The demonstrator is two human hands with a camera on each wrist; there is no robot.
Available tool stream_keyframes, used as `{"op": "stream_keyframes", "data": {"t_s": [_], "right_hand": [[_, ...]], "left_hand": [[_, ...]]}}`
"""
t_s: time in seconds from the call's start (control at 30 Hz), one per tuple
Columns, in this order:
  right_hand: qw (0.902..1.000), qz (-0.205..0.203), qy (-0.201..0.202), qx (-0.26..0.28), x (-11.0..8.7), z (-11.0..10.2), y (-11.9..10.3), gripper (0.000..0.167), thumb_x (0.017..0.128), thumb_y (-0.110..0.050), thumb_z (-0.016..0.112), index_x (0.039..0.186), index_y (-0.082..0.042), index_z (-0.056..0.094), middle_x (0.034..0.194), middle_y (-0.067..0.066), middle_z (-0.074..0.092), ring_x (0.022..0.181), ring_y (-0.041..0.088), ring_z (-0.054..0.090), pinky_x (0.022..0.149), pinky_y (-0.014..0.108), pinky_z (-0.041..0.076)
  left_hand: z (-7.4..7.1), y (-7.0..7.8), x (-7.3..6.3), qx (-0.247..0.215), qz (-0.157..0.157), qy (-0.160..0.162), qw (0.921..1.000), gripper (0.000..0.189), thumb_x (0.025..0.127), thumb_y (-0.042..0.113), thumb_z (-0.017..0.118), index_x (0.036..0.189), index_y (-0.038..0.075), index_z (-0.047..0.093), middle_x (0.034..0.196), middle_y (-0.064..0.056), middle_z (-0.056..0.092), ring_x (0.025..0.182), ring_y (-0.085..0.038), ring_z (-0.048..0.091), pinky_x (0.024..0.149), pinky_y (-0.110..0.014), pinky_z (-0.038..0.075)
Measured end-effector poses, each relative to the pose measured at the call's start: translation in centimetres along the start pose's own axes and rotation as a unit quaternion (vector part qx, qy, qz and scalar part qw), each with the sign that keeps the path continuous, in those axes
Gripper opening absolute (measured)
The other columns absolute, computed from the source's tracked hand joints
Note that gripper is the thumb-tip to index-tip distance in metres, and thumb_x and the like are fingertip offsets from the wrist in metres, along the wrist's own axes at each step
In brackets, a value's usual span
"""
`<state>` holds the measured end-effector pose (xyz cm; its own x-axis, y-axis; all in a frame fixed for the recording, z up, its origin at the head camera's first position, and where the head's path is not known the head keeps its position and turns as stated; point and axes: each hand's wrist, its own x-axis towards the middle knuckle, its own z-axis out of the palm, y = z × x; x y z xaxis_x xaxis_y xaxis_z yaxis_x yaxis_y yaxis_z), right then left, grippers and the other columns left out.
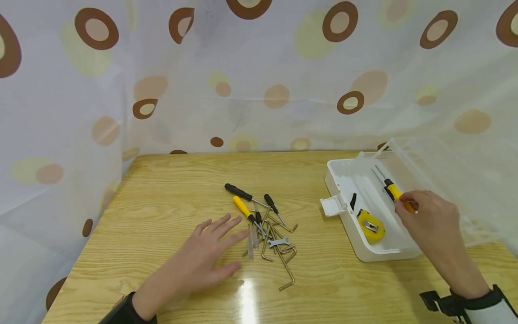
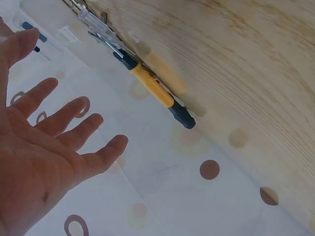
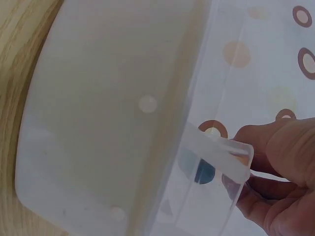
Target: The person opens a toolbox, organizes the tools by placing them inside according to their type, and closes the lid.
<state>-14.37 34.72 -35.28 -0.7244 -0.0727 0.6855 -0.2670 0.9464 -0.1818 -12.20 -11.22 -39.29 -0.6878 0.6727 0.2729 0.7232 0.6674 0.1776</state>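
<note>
My right hand pinches the end of a yellow-handled screwdriver inside the white toolbox. The shaft points toward the back of the box, beside another thin metal shaft and a dark piece. A yellow tape measure lies in the box's front part. With fingers spread, my left hand hovers beside a tool pile holding brass-coloured hex keys, a small open-ended wrench, a yellow screwdriver and black screwdrivers. In the right wrist view, the box wall hides most of what the right hand holds.
The toolbox's clear lid is raised and leans to the right, close by the right forearm. A white latch sticks out from the box's left side. Behind the wooden table hangs a patterned curtain.
</note>
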Motion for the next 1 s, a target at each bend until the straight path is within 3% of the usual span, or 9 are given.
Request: {"op": "stream_keyframes", "data": {"t_s": [0.3,0.47,0.67,0.77,0.87,1.0], "right_hand": [[0.9990,0.036,-0.025,-0.006,-0.5,0.1,1.0,0.009,0.077,0.005,0.077,0.079,0.012,0.073,0.076,0.031,0.070,0.061,0.044,0.067,0.048,0.027,0.037],[0.9972,0.062,-0.040,-0.008,-0.4,0.1,0.9,0.017,0.083,-0.001,0.073,0.088,0.016,0.074,0.081,0.035,0.070,0.065,0.049,0.067,0.048,0.042,0.043],[0.9876,0.100,-0.117,-0.033,-0.2,0.0,-0.1,0.036,0.093,-0.017,0.067,0.110,0.015,0.070,0.112,0.041,0.066,0.097,0.061,0.062,0.070,0.066,0.050],[0.9941,0.069,-0.081,-0.020,-0.2,0.5,-1.6,0.033,0.092,-0.015,0.070,0.112,0.011,0.072,0.115,0.038,0.067,0.101,0.059,0.062,0.075,0.069,0.049],[0.9998,0.000,-0.016,0.007,-0.2,1.3,-3.7,0.027,0.085,-0.010,0.074,0.105,0.008,0.075,0.108,0.032,0.072,0.096,0.053,0.067,0.068,0.065,0.053],[0.9929,-0.108,0.016,0.047,-0.7,3.4,-7.2,0.022,0.084,-0.012,0.071,0.097,0.003,0.078,0.099,0.024,0.075,0.088,0.043,0.071,0.059,0.053,0.057]], "left_hand": [[0.2,0.1,-0.3,0.007,0.002,0.001,1.0000,0.067,0.091,0.044,0.073,0.152,0.027,0.050,0.160,-0.008,0.045,0.146,-0.035,0.046,0.107,-0.062,0.046],[0.2,-0.1,-0.3,0.009,0.000,0.003,1.0000,0.067,0.091,0.043,0.073,0.152,0.028,0.050,0.160,-0.008,0.046,0.146,-0.034,0.046,0.108,-0.062,0.045],[0.2,-0.2,-0.5,0.011,-0.010,-0.002,0.9999,0.065,0.092,0.043,0.073,0.151,0.025,0.052,0.160,-0.008,0.045,0.146,-0.035,0.046,0.108,-0.062,0.045],[0.2,-0.3,-0.6,0.013,-0.012,-0.002,0.9998,0.065,0.091,0.043,0.073,0.150,0.023,0.053,0.160,-0.009,0.046,0.145,-0.036,0.047,0.108,-0.062,0.045],[0.3,-0.4,-0.7,0.016,-0.012,0.000,0.9998,0.064,0.091,0.041,0.073,0.149,0.022,0.054,0.159,-0.009,0.047,0.144,-0.036,0.048,0.107,-0.062,0.046],[0.4,-0.4,-0.8,0.015,-0.018,-0.003,0.9997,0.062,0.092,0.041,0.072,0.149,0.023,0.055,0.159,-0.008,0.047,0.144,-0.036,0.048,0.107,-0.063,0.046]]}}
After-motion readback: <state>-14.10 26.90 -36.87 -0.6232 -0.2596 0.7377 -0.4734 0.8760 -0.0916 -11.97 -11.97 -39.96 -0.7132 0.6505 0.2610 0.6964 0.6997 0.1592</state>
